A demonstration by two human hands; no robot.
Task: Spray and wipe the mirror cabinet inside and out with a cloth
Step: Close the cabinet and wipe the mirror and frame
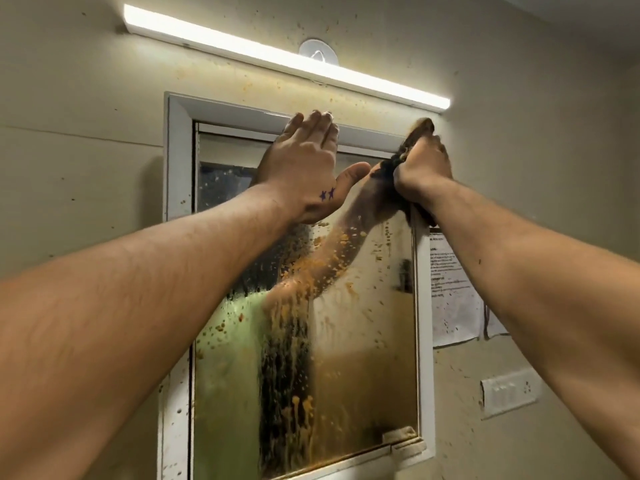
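Two-handed frame wipe: left hand (304, 157) flat on the mirror cabinet (178, 150), right hand (420, 164) gripping the cloth (388, 166). I'd sweep downward next.

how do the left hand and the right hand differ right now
The left hand lies flat with straight fingers against the top frame of the cabinet; the right hand is curled round a dirty cloth at the top right corner. The left hand holds nothing and bears two blue star marks; the right hand shows none. Both are raised to the cabinet's top edge.
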